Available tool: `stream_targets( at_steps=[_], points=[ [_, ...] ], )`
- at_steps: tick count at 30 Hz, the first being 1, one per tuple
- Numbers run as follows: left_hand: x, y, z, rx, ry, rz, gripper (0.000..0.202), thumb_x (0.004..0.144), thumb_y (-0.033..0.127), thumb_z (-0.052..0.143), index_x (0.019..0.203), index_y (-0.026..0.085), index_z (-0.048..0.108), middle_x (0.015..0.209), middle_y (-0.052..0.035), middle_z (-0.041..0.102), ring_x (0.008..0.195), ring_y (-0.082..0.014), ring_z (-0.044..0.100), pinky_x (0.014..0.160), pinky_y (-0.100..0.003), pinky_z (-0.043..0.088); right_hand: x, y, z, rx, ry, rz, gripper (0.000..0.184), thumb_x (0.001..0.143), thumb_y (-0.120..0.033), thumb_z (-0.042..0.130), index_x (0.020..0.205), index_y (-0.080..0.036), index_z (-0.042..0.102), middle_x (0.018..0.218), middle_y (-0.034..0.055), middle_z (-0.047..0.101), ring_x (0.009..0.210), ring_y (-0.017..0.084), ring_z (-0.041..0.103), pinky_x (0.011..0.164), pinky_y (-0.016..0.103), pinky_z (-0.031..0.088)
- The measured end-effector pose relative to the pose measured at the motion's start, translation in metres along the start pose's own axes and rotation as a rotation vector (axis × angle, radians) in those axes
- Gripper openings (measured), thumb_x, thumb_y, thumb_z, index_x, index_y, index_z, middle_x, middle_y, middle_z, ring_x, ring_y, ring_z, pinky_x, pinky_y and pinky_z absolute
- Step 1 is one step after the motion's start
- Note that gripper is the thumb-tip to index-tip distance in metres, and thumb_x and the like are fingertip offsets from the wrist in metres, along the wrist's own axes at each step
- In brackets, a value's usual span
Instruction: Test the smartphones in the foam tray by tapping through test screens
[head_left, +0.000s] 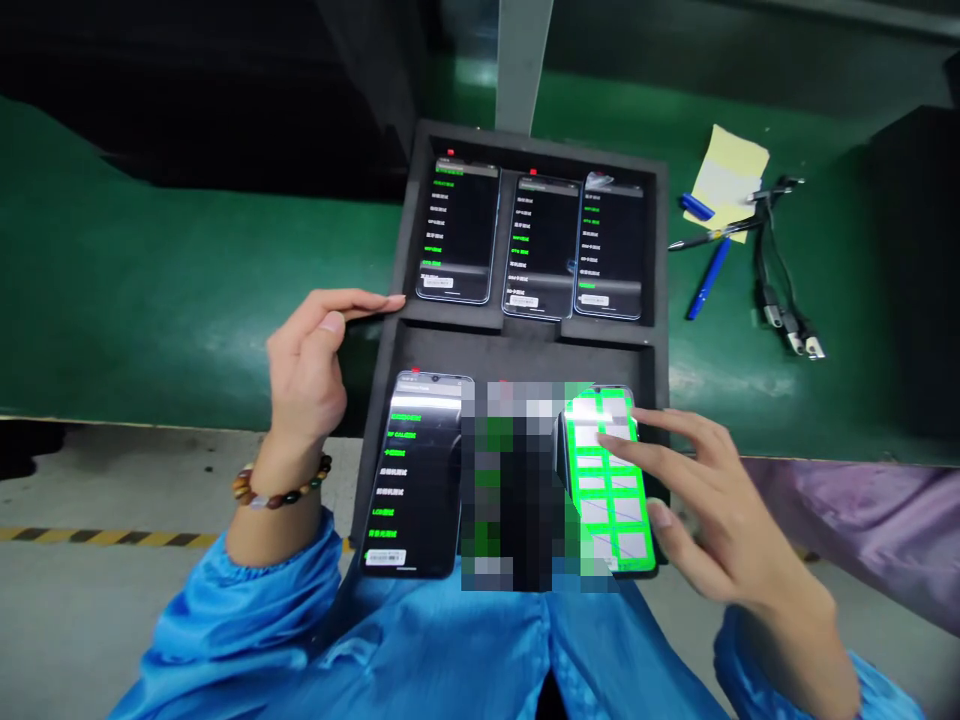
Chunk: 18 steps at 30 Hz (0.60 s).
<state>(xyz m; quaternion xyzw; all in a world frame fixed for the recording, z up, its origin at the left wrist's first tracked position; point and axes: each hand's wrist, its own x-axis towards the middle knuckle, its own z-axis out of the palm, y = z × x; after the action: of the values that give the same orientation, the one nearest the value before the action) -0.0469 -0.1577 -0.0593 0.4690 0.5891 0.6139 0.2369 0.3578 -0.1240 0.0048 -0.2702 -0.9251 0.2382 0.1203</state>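
Note:
A black foam tray lies across my lap and the edge of a green bench, holding several phones with lit screens. My left hand grips the tray's left rim, thumb and fingers pinched on the edge. My right hand is spread, its fingertips on the screen of the near right phone, which shows a green and white grid. The near left phone shows a dark menu with green text. Three phones with the same menus sit in the far row. A blurred patch hides the near middle slot.
On the green bench to the right lie a yellow notepad, a blue pen, a black pen and a bundle of cables. A grey post stands behind the tray. Purple cloth is at right.

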Motion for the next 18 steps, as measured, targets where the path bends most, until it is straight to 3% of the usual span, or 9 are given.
stream_targets(
  at_steps=[4, 11, 18],
  points=[
    [-0.001, 0.001, -0.002, 0.025, -0.013, -0.023, 0.029, 0.104, 0.023, 0.050, 0.111, 0.012, 0.077, 0.114, -0.0085, 0.085, 0.117, -0.0254, 0.079, 0.112, -0.046, 0.058, 0.026, -0.005, 0.010, 0.003, -0.037, -0.030, 0.055, 0.102, -0.022, 0.051, 0.156, -0.019, 0.053, 0.146, 0.0116, 0.069, 0.146, 0.033, 0.051, 0.117, 0.055, 0.038],
    [0.000, 0.002, -0.002, 0.115, 0.003, -0.057, 0.033, 0.103, 0.033, 0.050, 0.110, 0.014, 0.077, 0.113, -0.0068, 0.085, 0.116, -0.0253, 0.078, 0.114, -0.048, 0.058, -0.002, 0.014, -0.011, -0.109, 0.027, 0.099, 0.046, 0.107, -0.027, 0.047, 0.151, -0.021, 0.058, 0.140, 0.0125, 0.071, 0.145, 0.036, 0.052, 0.112, 0.054, 0.041],
    [0.001, 0.005, -0.001, 0.096, 0.006, -0.066, 0.030, 0.101, 0.031, 0.052, 0.108, 0.015, 0.077, 0.112, -0.0065, 0.085, 0.115, -0.0261, 0.079, 0.114, -0.049, 0.058, 0.018, 0.020, -0.005, -0.135, 0.081, 0.122, 0.044, 0.109, -0.029, 0.046, 0.150, -0.023, 0.059, 0.145, 0.0131, 0.068, 0.145, 0.036, 0.054, 0.110, 0.054, 0.044]
  ],
)
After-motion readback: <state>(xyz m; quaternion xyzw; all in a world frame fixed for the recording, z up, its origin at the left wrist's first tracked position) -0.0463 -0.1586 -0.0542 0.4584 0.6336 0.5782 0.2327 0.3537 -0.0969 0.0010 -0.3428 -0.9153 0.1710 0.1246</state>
